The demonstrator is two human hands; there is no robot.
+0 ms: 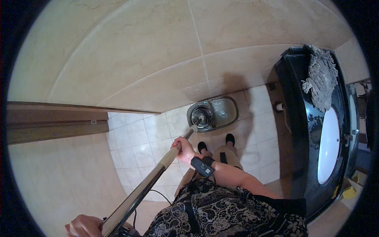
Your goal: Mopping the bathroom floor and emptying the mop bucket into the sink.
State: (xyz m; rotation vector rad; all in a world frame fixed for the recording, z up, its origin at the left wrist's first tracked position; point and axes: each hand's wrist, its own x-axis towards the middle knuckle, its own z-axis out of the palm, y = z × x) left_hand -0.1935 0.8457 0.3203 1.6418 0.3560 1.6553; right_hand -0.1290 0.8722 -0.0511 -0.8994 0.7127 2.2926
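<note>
My right hand [182, 149] is wrapped around the middle of a long mop handle [139, 190], and a small black device is strapped to that wrist. Lower left in the view, my left hand [85, 226] is closed around the handle's upper end, partly cut off by the frame edge. The handle slants down to the floor, and its lower end stands in the round metal spin basket [193, 111] of a grey oval mop bucket [237, 111]. Water shows in the bucket's other half. On the dark counter lies a damp-looking grey string mop head [321, 77].
The dark counter [314, 134] with a white oval sink [328, 148] runs along the right. A toilet paper roll [280, 107] hangs below it. Beige tiled wall [158, 51] rises ahead; a wooden door frame [59, 122] is at left. My black shoes [230, 139] stand close to the bucket.
</note>
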